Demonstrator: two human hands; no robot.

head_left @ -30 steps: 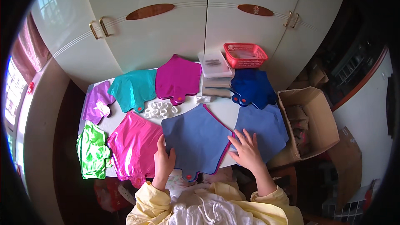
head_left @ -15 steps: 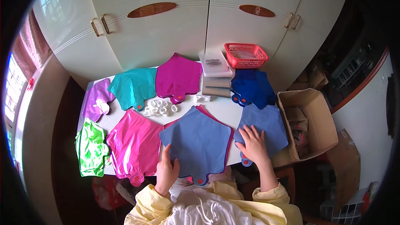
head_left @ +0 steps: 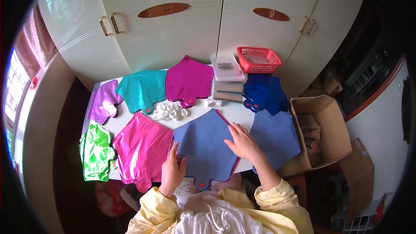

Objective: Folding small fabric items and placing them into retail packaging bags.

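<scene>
Head view, the one on hand. Item: blue-grey sheet (head_left: 203,145), flat on the white table (head_left: 240,113), directly before the person, its tab toward them; a magenta edge peeps out beneath (I'd judge it a layered stack). Left hand (head_left: 172,171): unclenched, at the sheet's left edge, contact unclear. Right hand (head_left: 246,144): fingers extended, clasping nothing, at the upper right edge; the two flank the sheet, seemingly to keep its sides aligned. Also: blue-grey pile (head_left: 275,134), right; pink foil pile (head_left: 143,147), left, apparently separated by colour.
</scene>
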